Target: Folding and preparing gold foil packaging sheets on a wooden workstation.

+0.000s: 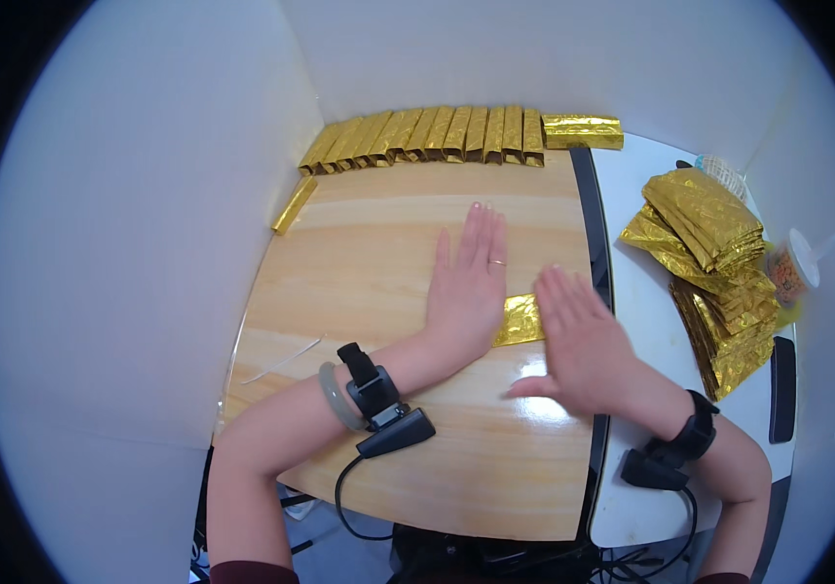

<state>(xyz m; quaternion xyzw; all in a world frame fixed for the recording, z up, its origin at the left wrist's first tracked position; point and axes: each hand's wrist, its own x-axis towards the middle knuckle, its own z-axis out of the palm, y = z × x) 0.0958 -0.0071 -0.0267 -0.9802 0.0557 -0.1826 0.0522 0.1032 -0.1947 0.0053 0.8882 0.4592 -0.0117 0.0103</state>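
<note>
One left hand (468,284), one right hand (579,341), flattened, gripping nothing, at ends of gold foil strip (521,320).

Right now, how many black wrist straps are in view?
2: one black strap on the left wrist, another strap on the right wrist.

Foil strip (522,320) on tabletop (369,268); tube row (430,133) — behind; foil sheets (707,216) — right
</note>
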